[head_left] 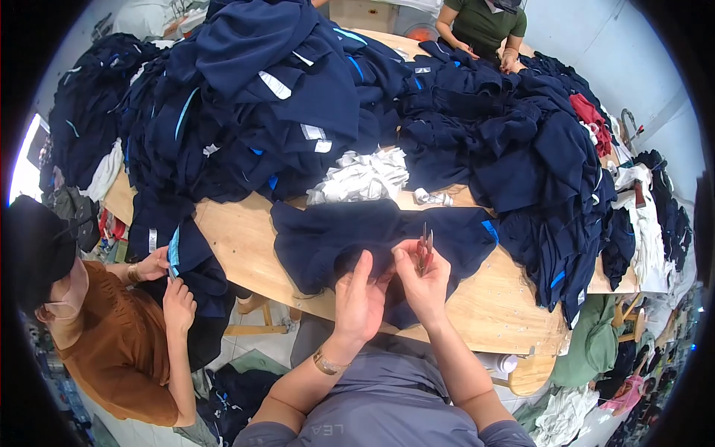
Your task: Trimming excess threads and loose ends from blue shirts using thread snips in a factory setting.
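Observation:
A navy blue garment (335,232) lies spread on the table edge in front of me, its lower part hanging over my lap. My left hand (361,302) has its thumb up, with the fingers curled at the cloth's near edge, partly hidden. Close beside it, my right hand (423,287) grips small red-handled scissors (425,257), blades pointing up and away from me. The fingertips of both hands nearly meet over the cloth. A bright blue strip (490,232) shows at the garment's right end.
Big heaps of navy garments (275,89) cover the far side of the wooden table (242,238). Crumpled white pieces (361,177) lie just beyond my garment. A co-worker in brown (119,335) handles navy cloth at my left; another in green (484,30) works across the table.

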Motion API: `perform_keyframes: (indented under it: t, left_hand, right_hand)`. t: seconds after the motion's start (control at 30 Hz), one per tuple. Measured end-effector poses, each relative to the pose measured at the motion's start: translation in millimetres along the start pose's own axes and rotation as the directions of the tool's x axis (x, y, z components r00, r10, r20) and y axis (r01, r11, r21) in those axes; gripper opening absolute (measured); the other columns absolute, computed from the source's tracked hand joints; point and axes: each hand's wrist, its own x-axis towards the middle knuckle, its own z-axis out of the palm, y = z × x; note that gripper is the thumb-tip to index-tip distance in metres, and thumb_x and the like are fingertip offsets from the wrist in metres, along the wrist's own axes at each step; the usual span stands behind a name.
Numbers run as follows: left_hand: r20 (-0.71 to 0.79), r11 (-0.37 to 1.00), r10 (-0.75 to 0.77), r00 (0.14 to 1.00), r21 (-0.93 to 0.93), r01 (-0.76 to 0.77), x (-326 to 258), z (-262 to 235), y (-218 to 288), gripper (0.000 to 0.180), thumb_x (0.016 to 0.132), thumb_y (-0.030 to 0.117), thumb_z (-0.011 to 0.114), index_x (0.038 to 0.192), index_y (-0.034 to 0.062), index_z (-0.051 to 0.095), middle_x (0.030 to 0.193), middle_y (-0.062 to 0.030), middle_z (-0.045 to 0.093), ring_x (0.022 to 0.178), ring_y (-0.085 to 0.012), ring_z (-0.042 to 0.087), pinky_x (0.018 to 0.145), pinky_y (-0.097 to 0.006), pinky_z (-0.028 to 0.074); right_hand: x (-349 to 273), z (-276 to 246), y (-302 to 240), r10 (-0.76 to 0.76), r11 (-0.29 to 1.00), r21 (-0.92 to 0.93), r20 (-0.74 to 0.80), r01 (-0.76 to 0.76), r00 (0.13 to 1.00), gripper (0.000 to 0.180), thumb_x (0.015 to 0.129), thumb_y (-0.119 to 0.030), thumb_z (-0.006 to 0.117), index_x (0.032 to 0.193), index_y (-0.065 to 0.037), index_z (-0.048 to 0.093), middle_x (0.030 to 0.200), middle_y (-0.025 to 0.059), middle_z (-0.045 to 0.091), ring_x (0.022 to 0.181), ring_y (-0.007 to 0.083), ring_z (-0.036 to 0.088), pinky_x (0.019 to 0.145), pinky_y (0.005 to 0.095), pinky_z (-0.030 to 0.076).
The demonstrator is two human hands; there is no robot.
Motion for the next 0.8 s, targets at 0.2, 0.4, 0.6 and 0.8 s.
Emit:
perform_keyframes:
  t: [0.2,0.4,0.6,0.8]
  left_hand:
    - [-0.036,0.988,0.117,0.992,0.101,-0.113,2,-2,-8,0.018,0.092,0.017,0.054,0.082,0.0058,0.065,0.084,-0.0012,0.063,0.075,-0.0055,0.054,0.07,-0.023,0.044]
    - [0.003,0.873,0.324,0.946,0.385,-0.3,2,-18,-18,0.023,0.089,0.017,0.059,0.07,0.0055,0.065,0.061,0.0052,0.053,0.049,-0.0006,0.036,0.043,-0.018,0.021]
    - [0.055,0.985,0.03,0.998,0.166,-0.039,0,-6,-1,0.02,0.093,0.021,0.052,0.09,0.0046,0.064,0.092,-0.0049,0.064,0.084,-0.0119,0.059,0.079,-0.028,0.044]
    - [-0.06,0.991,-0.13,0.99,-0.018,0.13,4,1,9,0.015,0.09,0.018,0.057,0.083,0.007,0.063,0.088,-0.0048,0.064,0.085,-0.0161,0.061,0.078,-0.03,0.046]
  right_hand:
    - [1,-3,4,-0.261,0.855,-0.456,0.037,0.249,0.965,0.01,0.076,-0.001,0.063,0.086,0.0,0.061,0.063,0.003,0.056,0.054,0.01,0.048,0.055,0.0231,0.041]
    - [3,0,-5,-0.556,0.504,-0.648,0.262,0.571,0.789,0.027,0.06,0.0,0.065,0.086,-0.005,0.062,0.066,0.0036,0.057,0.064,0.0241,0.054,0.072,0.0326,0.043]
    - [-2,-6,9,-0.292,0.875,-0.382,0.073,0.297,0.954,0.008,0.08,0.003,0.061,0.088,0.001,0.058,0.075,-0.0011,0.056,0.06,0.0018,0.048,0.05,0.0151,0.037]
    - [-3,-8,11,-0.17,0.975,-0.127,0.089,0.18,0.981,0.007,0.085,0.002,0.055,0.092,0.004,0.056,0.076,-0.0007,0.057,0.063,0.0019,0.052,0.064,0.0165,0.042]
